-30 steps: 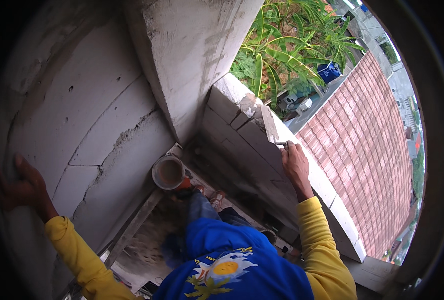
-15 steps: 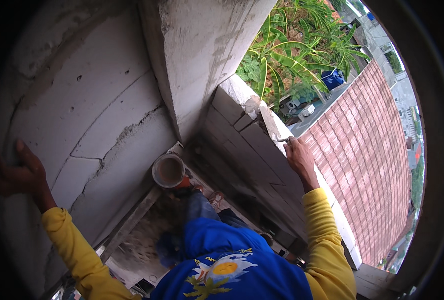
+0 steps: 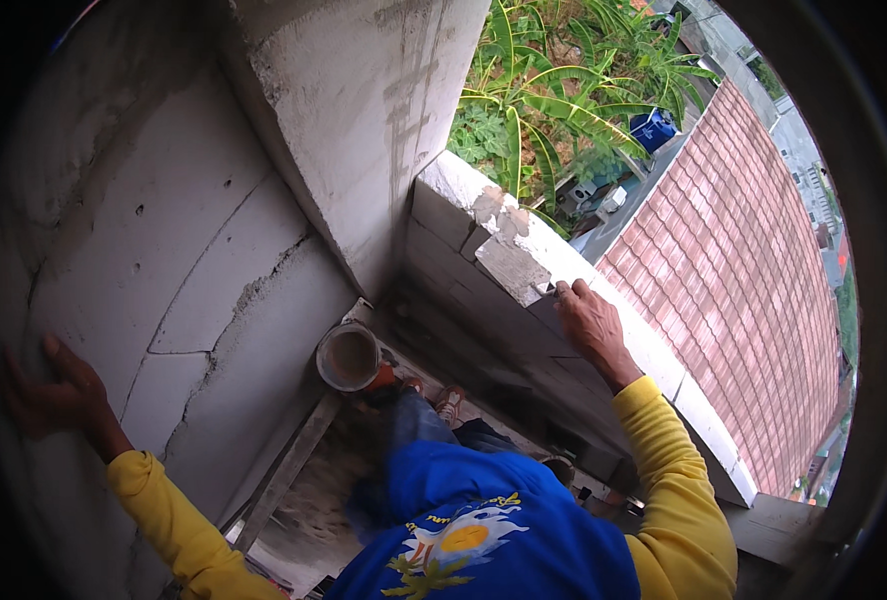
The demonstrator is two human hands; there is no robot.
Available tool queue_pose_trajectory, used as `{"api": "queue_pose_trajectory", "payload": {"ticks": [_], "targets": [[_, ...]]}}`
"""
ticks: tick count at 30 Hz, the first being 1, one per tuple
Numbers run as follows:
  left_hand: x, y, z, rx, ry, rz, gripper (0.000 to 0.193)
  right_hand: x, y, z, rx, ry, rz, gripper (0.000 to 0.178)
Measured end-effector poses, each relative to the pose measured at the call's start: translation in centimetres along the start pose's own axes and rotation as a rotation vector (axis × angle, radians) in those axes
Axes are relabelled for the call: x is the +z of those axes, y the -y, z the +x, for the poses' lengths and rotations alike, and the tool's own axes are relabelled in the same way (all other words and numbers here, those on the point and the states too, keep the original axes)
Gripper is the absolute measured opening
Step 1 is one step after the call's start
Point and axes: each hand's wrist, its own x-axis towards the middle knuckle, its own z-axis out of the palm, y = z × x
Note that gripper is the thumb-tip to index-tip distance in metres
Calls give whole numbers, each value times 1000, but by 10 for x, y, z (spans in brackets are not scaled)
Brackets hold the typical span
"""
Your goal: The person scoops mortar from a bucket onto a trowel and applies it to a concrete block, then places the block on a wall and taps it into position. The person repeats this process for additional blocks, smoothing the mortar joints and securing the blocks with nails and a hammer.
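My right hand (image 3: 596, 332) is closed around the handle of a trowel (image 3: 512, 267). Its flat grey blade lies at the inner edge of the low block wall's pale top (image 3: 646, 352). Just beyond the blade, a patch of grey mortar (image 3: 504, 217) sticks to that top. On the other side, my left hand (image 3: 59, 393) is open, fingers apart, resting against the tall block wall (image 3: 179, 225); part of it is lost in shadow. Between the walls, near my feet, stands a round bucket (image 3: 348, 357) with greyish-brown contents.
A concrete column (image 3: 364, 110) rises ahead where the walls meet. Outside the low wall are a drop, a red tiled roof (image 3: 729, 300), banana plants (image 3: 564, 90) and a blue container (image 3: 654, 130). A narrow plank (image 3: 289, 465) lies by my legs.
The trowel has shifted toward me and to the inner edge of the wall top, its blade now turned flatter. My left hand stays on the wall. The whole view has shifted slightly.
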Motion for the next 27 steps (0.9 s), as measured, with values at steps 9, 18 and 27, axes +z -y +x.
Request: {"api": "queue_pose_trajectory", "payload": {"ticks": [9, 18, 27], "targets": [[-9, -13, 25, 34, -46, -135, 59, -33, -3, 48, -31, -114, -177, 25], [-9, -4, 12, 42, -11, -87, 56, -79, -33, 39, 45, 49, -364, 16], [-16, -16, 21, 36, 6, -117, 53, -12, -27, 39, -13, -57, -120, 32]]}}
